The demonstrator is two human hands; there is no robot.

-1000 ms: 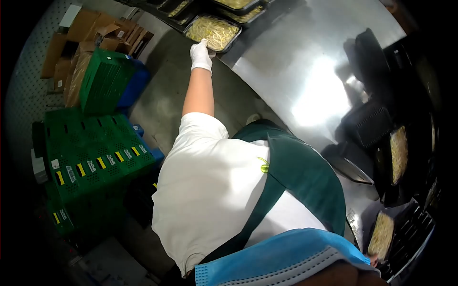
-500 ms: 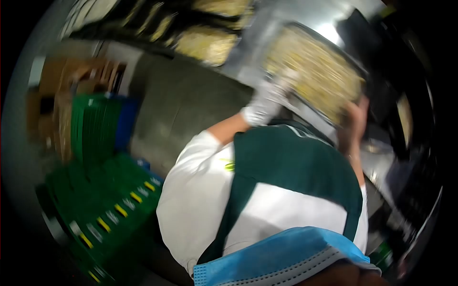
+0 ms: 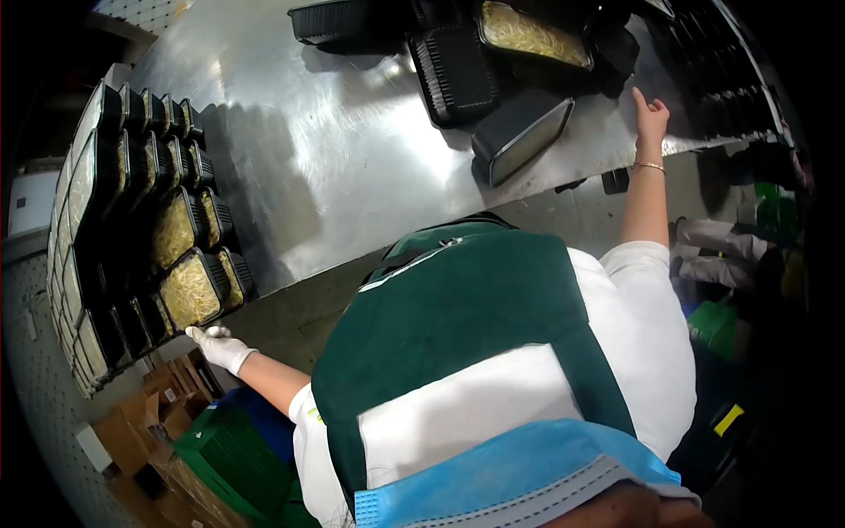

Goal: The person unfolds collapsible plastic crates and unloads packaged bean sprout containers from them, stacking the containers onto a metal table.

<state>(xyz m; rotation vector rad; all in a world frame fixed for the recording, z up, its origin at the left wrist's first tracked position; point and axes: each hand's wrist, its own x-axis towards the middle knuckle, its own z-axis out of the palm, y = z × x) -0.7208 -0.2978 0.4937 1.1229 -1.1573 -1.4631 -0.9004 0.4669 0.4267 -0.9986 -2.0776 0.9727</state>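
Observation:
My left hand (image 3: 218,346), in a white glove, is at the near edge of the metal table, right by the corner of a black tray of sprouts (image 3: 189,292). Its fingers look curled, and whether they grip the tray is unclear. My bare right hand (image 3: 651,116) is raised over the table's right side with fingers apart and nothing in it. To its left lie a tilted black tray (image 3: 525,145), an upturned black tray (image 3: 456,77) and a sprout-filled tray (image 3: 535,35).
Stacked trays of sprouts (image 3: 132,176) line the left end of the metal table (image 3: 352,176). Below them are cardboard boxes (image 3: 132,431) and green crates (image 3: 233,453). More black trays (image 3: 713,70) stand at the right. A person's light trousers (image 3: 717,251) show at far right.
The view has swung round to the right. Half a second ago both hands were at a sprout tray; now they are spread wide apart, the left by the stack and the right empty.

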